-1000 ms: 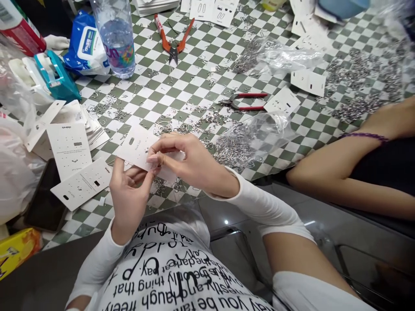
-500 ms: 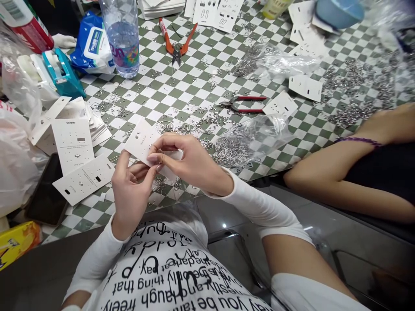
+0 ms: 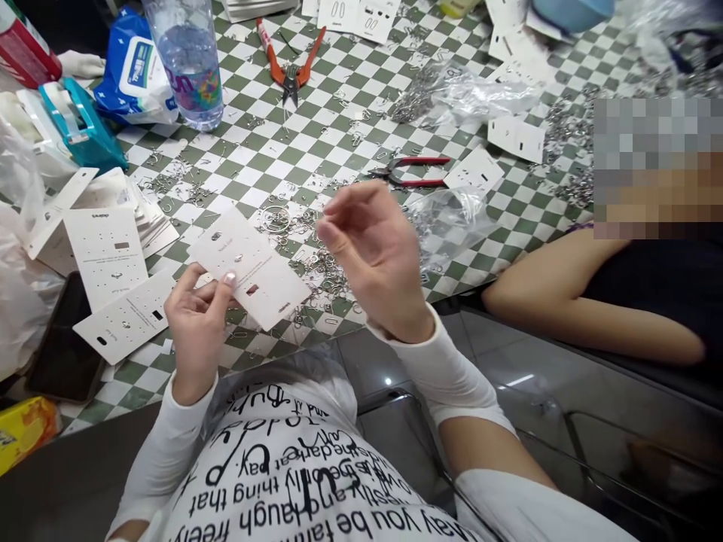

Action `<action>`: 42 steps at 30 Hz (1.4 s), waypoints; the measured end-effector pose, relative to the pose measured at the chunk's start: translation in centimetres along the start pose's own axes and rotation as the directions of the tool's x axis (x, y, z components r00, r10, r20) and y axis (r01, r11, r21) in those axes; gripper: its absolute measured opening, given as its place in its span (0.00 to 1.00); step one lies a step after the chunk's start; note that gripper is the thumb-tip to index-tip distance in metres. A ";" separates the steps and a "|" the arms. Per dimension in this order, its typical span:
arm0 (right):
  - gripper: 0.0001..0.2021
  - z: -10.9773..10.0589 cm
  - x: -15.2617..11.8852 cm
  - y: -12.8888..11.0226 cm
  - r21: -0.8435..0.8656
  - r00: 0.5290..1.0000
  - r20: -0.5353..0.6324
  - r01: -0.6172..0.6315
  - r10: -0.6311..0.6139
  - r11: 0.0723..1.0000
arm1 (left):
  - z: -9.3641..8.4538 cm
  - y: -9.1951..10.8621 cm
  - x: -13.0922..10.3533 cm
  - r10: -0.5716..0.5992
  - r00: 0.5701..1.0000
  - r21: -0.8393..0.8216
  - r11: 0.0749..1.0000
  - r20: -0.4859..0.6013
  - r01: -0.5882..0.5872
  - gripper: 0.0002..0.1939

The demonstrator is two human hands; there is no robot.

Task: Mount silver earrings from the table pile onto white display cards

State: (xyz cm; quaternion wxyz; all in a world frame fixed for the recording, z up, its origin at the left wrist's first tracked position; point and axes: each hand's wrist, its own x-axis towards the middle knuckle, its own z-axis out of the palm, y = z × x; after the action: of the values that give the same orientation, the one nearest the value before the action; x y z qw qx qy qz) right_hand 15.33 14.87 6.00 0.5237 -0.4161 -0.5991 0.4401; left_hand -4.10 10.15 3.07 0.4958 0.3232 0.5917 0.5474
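Observation:
My left hand (image 3: 199, 320) pinches the lower left edge of a white jewelry card (image 3: 271, 282), thumb on top and fingers beneath. The card has small holes, printed text and a small metal piece near its middle. Off the card to the right, my right hand (image 3: 376, 260) is raised, its thumb and forefinger brought together; whether something tiny sits between them I cannot make out. Below and around it lie loose silver metal pieces (image 3: 324, 271) and a clear plastic bag (image 3: 460, 218) of metal parts, partly hidden by the hand.
Left of the hands are several similar cards (image 3: 107, 252), a phone (image 3: 65, 339) and a teal tape dispenser (image 3: 84, 124). Farther back stand a water bottle (image 3: 189, 71), orange-handled cutters (image 3: 291, 71) and red-handled pliers (image 3: 415, 172). Another person's arm (image 3: 587, 301) rests at the right.
My right hand has let go of the card and lifted away to the right. The card now lies flatter in my left hand, its printed face showing. The view has shifted slightly.

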 end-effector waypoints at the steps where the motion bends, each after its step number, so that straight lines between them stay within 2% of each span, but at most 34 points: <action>1: 0.07 -0.7 -0.4 -0.1 -0.052 0.999 -0.052 0.013 -0.015 0.999 | -0.3 -0.1 0.1 -0.011 0.999 -0.029 1.000 -0.042 0.010 0.16; 3: 0.06 -2.0 -1.6 0.1 -0.143 0.992 -0.125 -0.023 0.005 0.989 | -1.0 -0.1 0.2 -0.056 0.994 -0.115 0.992 -0.097 0.045 0.18; 4: 0.06 -2.5 -2.2 0.3 -0.177 0.989 -0.139 -0.064 0.040 0.982 | -1.3 -0.1 0.2 -0.087 0.992 -0.154 0.985 -0.091 0.072 0.18; 8: 0.09 -3.6 -5.0 1.8 -0.247 0.981 -0.097 -0.187 0.168 0.951 | -2.4 -0.1 -0.2 -0.170 0.985 -0.230 0.959 0.010 0.168 0.18; 12: 0.07 -4.1 -7.2 3.2 -0.343 0.987 -0.007 -0.154 0.162 0.927 | -3.1 0.0 -0.9 -0.242 0.969 -0.318 0.916 0.049 0.245 0.14; 16: 0.05 -3.8 -8.9 3.4 -0.407 0.994 -0.063 -0.103 0.085 0.907 | -3.1 0.2 -1.6 -0.311 0.947 -0.362 0.876 0.081 0.318 0.14; 19: 0.06 -2.3 -9.9 2.6 -0.332 0.994 -0.087 -0.088 0.063 0.939 | -2.6 -0.2 -2.3 -0.293 0.954 -0.319 0.900 0.060 0.297 0.17; 23: 0.17 1.1 -10.5 1.1 -0.106 0.992 -0.017 -0.127 0.126 0.986 | -1.6 -1.3 -3.4 -0.230 0.972 -0.158 0.959 0.042 0.234 0.19; 26: 0.11 3.2 -10.4 0.5 0.064 0.953 -0.056 -0.295 0.299 0.953 | -1.4 -1.8 -3.9 -0.257 0.958 -0.063 0.962 0.125 0.266 0.18; 29: 0.06 4.2 -10.3 0.4 0.096 0.931 -0.115 -0.336 0.346 0.937 | -1.7 -1.8 -4.0 -0.248 0.956 -0.046 0.965 0.156 0.258 0.17; 34: 0.07 4.7 -10.1 0.6 0.066 0.943 -0.129 -0.300 0.307 0.952 | -2.0 -1.7 -3.8 -0.141 0.982 -0.080 0.985 0.130 0.152 0.17; 37: 0.08 4.8 -10.2 0.5 0.029 0.966 -0.102 -0.237 0.239 0.971 | -1.7 -1.8 -3.8 -0.155 0.985 -0.101 0.982 0.072 0.162 0.13; 40: 0.12 3.5 -9.7 0.9 0.087 0.988 0.030 -0.154 0.151 0.984 | -1.5 -1.8 -3.6 -0.179 0.982 -0.141 0.973 0.061 0.185 0.13; 42: 0.12 1.7 -8.9 1.3 0.129 0.992 0.072 -0.115 0.106 0.985 | -1.5 -1.8 -3.3 -0.210 0.975 -0.193 0.956 0.078 0.222 0.14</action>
State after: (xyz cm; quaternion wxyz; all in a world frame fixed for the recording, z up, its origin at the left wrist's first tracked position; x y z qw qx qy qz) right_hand 14.66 6.53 2.33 0.5054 -0.3981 -0.5612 0.5208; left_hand -4.27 6.25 1.99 0.5993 0.2204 0.5509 0.5374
